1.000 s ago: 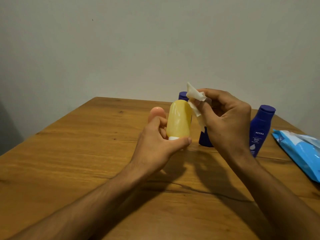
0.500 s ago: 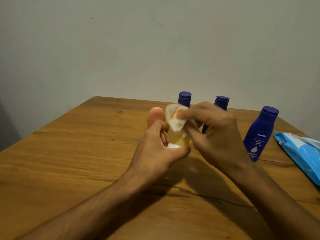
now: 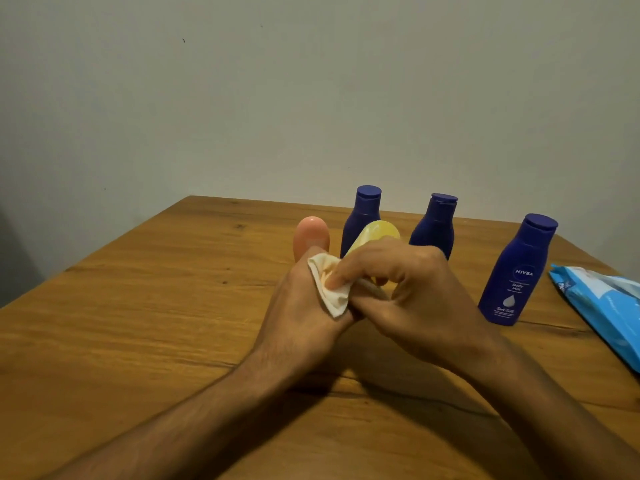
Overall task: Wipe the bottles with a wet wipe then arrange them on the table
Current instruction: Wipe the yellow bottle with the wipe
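My left hand [image 3: 298,317] grips the lower end of a yellow bottle [image 3: 377,233], which tilts away to the right above the wooden table [image 3: 138,323]. My right hand [image 3: 415,296] presses a white wet wipe [image 3: 329,292] against the bottle's lower part, covering most of it. A pink bottle [image 3: 311,235] stands just behind my left hand. Three dark blue bottles stand upright: one [image 3: 360,220] behind the yellow bottle, one [image 3: 437,223] to its right, and a labelled one [image 3: 516,271] nearer, at the right.
A blue pack of wet wipes [image 3: 602,303] lies at the table's right edge. A plain wall rises behind the table's far edge. Bare wood stretches to the left and in front of my arms.
My right hand came down from above the bottle's top with the wipe and now rubs its lower part. The yellow bottle has tilted to the right. The blue bottles behind are uncovered.
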Available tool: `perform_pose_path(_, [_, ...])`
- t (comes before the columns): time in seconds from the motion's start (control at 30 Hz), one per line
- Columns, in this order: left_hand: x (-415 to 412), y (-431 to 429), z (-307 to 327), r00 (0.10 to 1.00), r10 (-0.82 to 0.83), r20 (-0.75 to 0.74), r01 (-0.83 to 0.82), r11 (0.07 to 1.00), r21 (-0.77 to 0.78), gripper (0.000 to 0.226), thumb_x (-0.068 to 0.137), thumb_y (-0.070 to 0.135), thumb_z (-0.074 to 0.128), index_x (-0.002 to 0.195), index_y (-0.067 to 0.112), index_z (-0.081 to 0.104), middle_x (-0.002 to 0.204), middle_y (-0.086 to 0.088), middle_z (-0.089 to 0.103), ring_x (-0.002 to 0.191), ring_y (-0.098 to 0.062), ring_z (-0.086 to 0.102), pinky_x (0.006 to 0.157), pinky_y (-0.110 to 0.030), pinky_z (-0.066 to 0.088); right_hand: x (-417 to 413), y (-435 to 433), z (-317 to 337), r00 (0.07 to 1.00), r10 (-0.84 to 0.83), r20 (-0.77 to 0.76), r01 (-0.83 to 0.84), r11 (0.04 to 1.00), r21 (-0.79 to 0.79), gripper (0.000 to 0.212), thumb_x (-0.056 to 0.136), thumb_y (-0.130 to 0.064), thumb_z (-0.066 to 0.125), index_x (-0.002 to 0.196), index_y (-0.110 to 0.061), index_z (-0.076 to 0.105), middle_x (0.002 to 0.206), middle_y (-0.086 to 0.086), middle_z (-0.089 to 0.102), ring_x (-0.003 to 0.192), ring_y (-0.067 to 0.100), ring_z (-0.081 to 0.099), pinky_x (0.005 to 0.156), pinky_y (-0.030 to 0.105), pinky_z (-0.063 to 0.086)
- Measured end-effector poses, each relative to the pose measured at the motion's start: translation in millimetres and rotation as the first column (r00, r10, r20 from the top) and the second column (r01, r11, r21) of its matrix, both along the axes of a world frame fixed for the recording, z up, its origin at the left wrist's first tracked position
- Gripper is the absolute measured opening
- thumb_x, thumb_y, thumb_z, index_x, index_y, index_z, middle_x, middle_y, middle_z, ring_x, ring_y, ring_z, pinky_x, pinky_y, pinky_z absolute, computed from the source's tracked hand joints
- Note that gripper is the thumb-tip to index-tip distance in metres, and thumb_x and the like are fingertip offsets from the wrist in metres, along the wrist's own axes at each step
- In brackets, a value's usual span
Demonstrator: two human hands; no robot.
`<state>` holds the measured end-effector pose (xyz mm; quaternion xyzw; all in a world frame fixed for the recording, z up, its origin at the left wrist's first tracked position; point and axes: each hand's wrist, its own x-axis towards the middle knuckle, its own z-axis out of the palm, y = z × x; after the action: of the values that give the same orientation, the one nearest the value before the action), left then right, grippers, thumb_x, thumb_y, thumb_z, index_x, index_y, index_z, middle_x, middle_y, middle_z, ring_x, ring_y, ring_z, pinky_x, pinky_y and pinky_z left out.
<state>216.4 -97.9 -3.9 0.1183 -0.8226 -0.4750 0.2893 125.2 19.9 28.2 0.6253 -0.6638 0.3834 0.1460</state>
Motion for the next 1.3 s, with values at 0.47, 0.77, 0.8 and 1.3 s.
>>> perform_pose_path(0.47, [3,5,3,0.999,-0.027,-0.022,0.029,0.994,0.107,0.045,0.079,0.012,0.077,0.114,0.03,0.056,0.104,0.007,0.064,0.087,-0.01,0.067,0.065,-0.026,0.059,-9,7,8,0.995,-0.067,0.077,0.072,0.995,-0.065,0.019,0.077,-0.01,0.072,0.096,-0.015,0.07,0.093,-0.007,0.068,0.085,-0.002,0.061,0.069,0.01,0.048])
perform_pose_path(0.77, [2,7,-1,0.999,-0.012,-0.031,0.014,0.996,0.089,0.043,0.073,0.024,0.084,0.107,0.023,0.057,0.096,0.003,0.063,0.081,-0.018,0.069,0.066,-0.033,0.06,-26,3,6,0.909,-0.411,0.074,0.412,0.856,-0.312,0.019,0.082,-0.007,0.07,0.1,-0.012,0.068,0.098,-0.002,0.066,0.086,0.001,0.056,0.071,0.005,0.044])
perform_pose_path(0.8, [2,6,-1,0.999,-0.01,-0.043,0.016,0.992,0.129,0.042,0.073,0.022,0.084,0.106,0.022,0.058,0.095,0.0,0.064,0.078,-0.02,0.07,0.064,-0.031,0.059,-24,3,5,0.922,-0.381,0.073,0.384,0.873,-0.302,0.018,0.082,-0.006,0.07,0.099,-0.012,0.068,0.097,-0.006,0.064,0.084,-0.002,0.056,0.07,0.004,0.044])
perform_pose_path(1.3, [0,0,1,0.986,-0.068,-0.151,0.134,0.862,0.49,0.055,0.066,0.024,0.079,0.113,0.008,0.056,0.089,-0.012,0.075,0.077,-0.031,0.074,0.07,-0.038,0.06,-26,9,9,0.964,-0.138,0.228,0.167,0.979,-0.116,0.028,0.078,-0.003,0.07,0.092,-0.026,0.069,0.093,-0.016,0.067,0.088,0.003,0.062,0.071,0.017,0.053])
